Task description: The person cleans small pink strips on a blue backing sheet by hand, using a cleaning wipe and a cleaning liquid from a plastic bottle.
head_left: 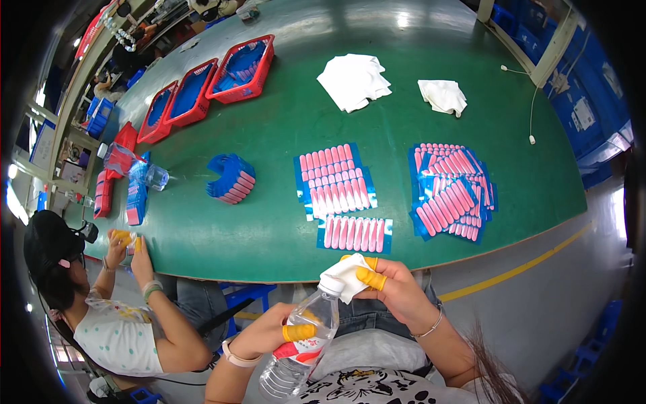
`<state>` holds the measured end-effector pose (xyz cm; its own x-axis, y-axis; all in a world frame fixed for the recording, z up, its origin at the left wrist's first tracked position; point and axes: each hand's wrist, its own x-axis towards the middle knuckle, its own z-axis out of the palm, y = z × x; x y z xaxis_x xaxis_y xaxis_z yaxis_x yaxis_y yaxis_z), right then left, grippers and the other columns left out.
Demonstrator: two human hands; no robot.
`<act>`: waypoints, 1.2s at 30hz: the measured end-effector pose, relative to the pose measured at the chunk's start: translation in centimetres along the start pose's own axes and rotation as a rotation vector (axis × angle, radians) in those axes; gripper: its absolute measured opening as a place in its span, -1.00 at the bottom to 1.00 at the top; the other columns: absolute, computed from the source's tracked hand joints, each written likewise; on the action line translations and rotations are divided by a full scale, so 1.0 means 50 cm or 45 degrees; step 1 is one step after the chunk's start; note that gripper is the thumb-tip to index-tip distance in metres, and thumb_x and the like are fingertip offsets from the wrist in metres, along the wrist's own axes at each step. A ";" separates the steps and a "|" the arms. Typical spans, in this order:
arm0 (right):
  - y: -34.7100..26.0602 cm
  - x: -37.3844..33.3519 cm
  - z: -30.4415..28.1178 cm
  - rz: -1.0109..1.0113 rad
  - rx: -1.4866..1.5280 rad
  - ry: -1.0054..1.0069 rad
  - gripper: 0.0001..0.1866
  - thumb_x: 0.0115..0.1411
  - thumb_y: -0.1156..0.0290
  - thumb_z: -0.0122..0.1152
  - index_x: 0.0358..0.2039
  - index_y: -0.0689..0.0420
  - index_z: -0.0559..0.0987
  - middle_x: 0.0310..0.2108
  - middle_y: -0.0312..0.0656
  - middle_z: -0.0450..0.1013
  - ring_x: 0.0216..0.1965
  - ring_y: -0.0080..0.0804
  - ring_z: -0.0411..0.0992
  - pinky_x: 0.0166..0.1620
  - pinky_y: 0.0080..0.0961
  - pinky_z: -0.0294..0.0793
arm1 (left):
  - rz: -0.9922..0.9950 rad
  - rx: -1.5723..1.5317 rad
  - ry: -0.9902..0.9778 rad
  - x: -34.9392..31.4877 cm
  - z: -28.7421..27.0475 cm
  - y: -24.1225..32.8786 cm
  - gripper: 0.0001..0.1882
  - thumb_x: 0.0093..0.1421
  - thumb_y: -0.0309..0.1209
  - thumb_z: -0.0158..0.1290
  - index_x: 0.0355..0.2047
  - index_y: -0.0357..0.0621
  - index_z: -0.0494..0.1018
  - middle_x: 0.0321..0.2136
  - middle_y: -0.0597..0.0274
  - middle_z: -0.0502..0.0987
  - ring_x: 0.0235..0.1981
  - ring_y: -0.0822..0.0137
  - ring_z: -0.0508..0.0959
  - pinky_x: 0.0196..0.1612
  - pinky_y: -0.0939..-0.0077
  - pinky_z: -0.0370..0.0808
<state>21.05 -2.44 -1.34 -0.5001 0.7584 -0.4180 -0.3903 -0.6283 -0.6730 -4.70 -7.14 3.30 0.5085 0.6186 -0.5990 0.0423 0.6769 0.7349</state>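
Note:
My left hand (274, 328), with a yellow finger cot showing, is wrapped round a clear plastic bottle (286, 370) with a red and white label. The bottle tilts, its white top up at the table's front edge. My right hand (402, 291), also in yellow finger cots, pinches a white cloth (351, 275) beside the bottle's top; I cannot tell whether the cloth covers the mouth. Just beyond my hands lies a blue card (355, 233) with a row of long pink rounded pieces. More such cards (334, 180) lie behind it.
A messy pile of pink-and-blue cards (454, 192) lies to the right, white cloths (354, 82) at the back. At left are a curled bundle of cards (230, 178), red baskets (259, 87) and another bottle (157, 177). A co-worker (118, 337) sits at my left, hands at the edge.

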 end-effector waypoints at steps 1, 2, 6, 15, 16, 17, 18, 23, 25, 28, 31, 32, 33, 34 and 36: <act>0.000 -0.001 0.000 0.007 -0.011 0.010 -0.67 0.39 0.38 0.06 0.07 0.29 0.51 -0.05 -0.19 0.52 -0.04 -0.46 0.52 0.04 -0.49 0.57 | -0.002 -0.007 0.015 -0.001 -0.001 -0.001 -0.67 0.22 -0.31 0.22 -0.12 -0.31 0.54 -0.28 0.27 0.60 -0.27 0.56 0.50 -0.15 0.58 0.45; 0.000 -0.001 -0.001 0.008 -0.010 0.012 -0.67 0.39 0.38 0.06 0.07 0.29 0.51 -0.05 -0.19 0.52 -0.04 -0.46 0.52 0.04 -0.49 0.57 | -0.003 -0.008 0.014 -0.001 0.001 0.001 -0.67 0.22 -0.31 0.22 -0.12 -0.31 0.54 -0.28 0.27 0.60 -0.27 0.56 0.50 -0.15 0.58 0.45; -0.001 0.002 -0.001 -0.007 0.006 0.005 -0.67 0.39 0.37 0.07 0.07 0.28 0.51 -0.05 -0.20 0.52 -0.03 -0.46 0.51 0.04 -0.49 0.56 | -0.003 -0.036 0.056 -0.005 0.001 0.003 -0.68 0.22 -0.31 0.21 -0.12 -0.31 0.54 -0.28 0.27 0.60 -0.26 0.55 0.50 -0.16 0.58 0.46; -0.014 0.011 0.003 -0.066 0.039 -0.034 -0.62 0.40 0.37 0.05 0.13 0.29 0.47 0.00 -0.18 0.50 0.01 -0.44 0.50 0.08 -0.45 0.54 | 0.006 0.049 -0.030 0.010 0.013 0.008 -0.67 0.21 -0.32 0.23 -0.12 -0.30 0.54 -0.29 0.28 0.60 -0.27 0.55 0.50 -0.16 0.58 0.46; -0.017 0.015 0.004 -0.067 0.053 -0.047 -0.62 0.40 0.36 0.05 0.15 0.29 0.46 0.01 -0.19 0.50 0.02 -0.44 0.49 0.08 -0.45 0.53 | -0.023 0.053 -0.035 0.010 0.014 0.007 -0.67 0.21 -0.31 0.23 -0.12 -0.30 0.54 -0.29 0.28 0.60 -0.26 0.55 0.49 -0.16 0.58 0.45; -0.014 0.014 0.005 -0.068 0.047 -0.054 -0.62 0.40 0.36 0.05 0.15 0.29 0.46 0.01 -0.19 0.50 0.02 -0.44 0.49 0.08 -0.45 0.53 | -0.052 0.057 -0.039 0.009 0.014 0.005 -0.67 0.22 -0.30 0.23 -0.12 -0.30 0.54 -0.29 0.28 0.60 -0.26 0.55 0.49 -0.16 0.58 0.45; -0.008 0.010 0.006 -0.054 0.037 -0.023 -0.61 0.40 0.36 0.06 0.15 0.28 0.46 0.02 -0.19 0.49 0.02 -0.45 0.49 0.08 -0.45 0.53 | -0.033 0.026 -0.056 0.008 0.018 0.001 -0.66 0.23 -0.28 0.22 -0.11 -0.30 0.53 -0.29 0.28 0.60 -0.26 0.56 0.49 -0.17 0.59 0.45; 0.000 0.009 0.002 -0.031 0.072 -0.007 -0.61 0.39 0.35 0.06 0.16 0.26 0.46 0.04 -0.21 0.48 0.04 -0.46 0.47 0.09 -0.44 0.53 | -0.031 0.096 -0.085 0.015 0.013 -0.004 -0.66 0.25 -0.26 0.20 -0.11 -0.28 0.53 -0.29 0.28 0.60 -0.26 0.57 0.47 -0.17 0.59 0.44; 0.005 0.012 0.003 -0.033 0.091 -0.019 -0.61 0.39 0.36 0.06 0.16 0.27 0.46 0.04 -0.20 0.47 0.03 -0.46 0.48 0.08 -0.44 0.53 | -0.015 0.133 -0.054 0.016 0.019 -0.003 -0.66 0.24 -0.26 0.21 -0.12 -0.29 0.53 -0.30 0.29 0.60 -0.27 0.56 0.48 -0.18 0.58 0.44; -0.002 0.012 0.004 -0.036 0.096 0.001 -0.61 0.39 0.37 0.06 0.16 0.29 0.45 0.04 -0.18 0.47 0.02 -0.44 0.49 0.08 -0.42 0.54 | -0.049 0.251 -0.098 0.022 0.010 0.004 -0.65 0.24 -0.26 0.21 -0.12 -0.30 0.53 -0.31 0.30 0.60 -0.28 0.56 0.47 -0.19 0.58 0.44; -0.008 0.015 0.011 -0.035 0.097 0.018 -0.61 0.39 0.37 0.06 0.15 0.31 0.45 0.04 -0.17 0.47 0.02 -0.43 0.49 0.08 -0.42 0.55 | -0.035 0.238 -0.062 0.023 0.010 0.004 -0.62 0.19 -0.23 0.25 -0.14 -0.29 0.54 -0.34 0.26 0.62 -0.31 0.54 0.50 -0.22 0.57 0.45; -0.008 0.018 0.013 -0.046 0.110 0.015 -0.61 0.39 0.38 0.06 0.15 0.31 0.45 0.04 -0.17 0.47 0.03 -0.42 0.49 0.08 -0.42 0.55 | -0.039 0.231 -0.055 0.024 0.008 0.006 -0.62 0.19 -0.23 0.25 -0.14 -0.29 0.54 -0.34 0.26 0.62 -0.31 0.54 0.50 -0.22 0.57 0.45; -0.012 0.011 0.017 -0.042 0.111 0.016 -0.61 0.39 0.38 0.06 0.15 0.31 0.45 0.04 -0.17 0.47 0.03 -0.42 0.49 0.08 -0.42 0.55 | -0.051 0.419 -0.012 0.023 0.012 0.015 -0.55 0.12 -0.18 0.30 -0.15 -0.30 0.54 -0.35 0.20 0.62 -0.33 0.48 0.54 -0.22 0.55 0.47; -0.016 0.004 0.021 -0.043 0.122 0.037 -0.61 0.39 0.38 0.06 0.15 0.31 0.45 0.05 -0.16 0.47 0.03 -0.41 0.49 0.09 -0.41 0.54 | -0.063 0.605 0.031 0.021 0.016 0.023 -0.48 0.06 -0.12 0.35 -0.16 -0.31 0.54 -0.37 0.14 0.63 -0.34 0.42 0.58 -0.23 0.52 0.48; -0.024 -0.006 0.032 -0.037 0.131 0.067 -0.61 0.39 0.39 0.06 0.16 0.31 0.44 0.05 -0.14 0.46 0.04 -0.39 0.49 0.11 -0.40 0.53 | -0.027 0.707 0.073 0.020 0.018 0.025 -0.41 -0.03 -0.07 0.39 -0.17 -0.33 0.53 -0.38 0.08 0.63 -0.35 0.34 0.61 -0.22 0.49 0.50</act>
<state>20.40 -2.20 0.57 -0.4472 0.7828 -0.4327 -0.4827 -0.6185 -0.6201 -3.39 -6.02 3.91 0.4558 0.6382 -0.6204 0.5069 0.3868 0.7704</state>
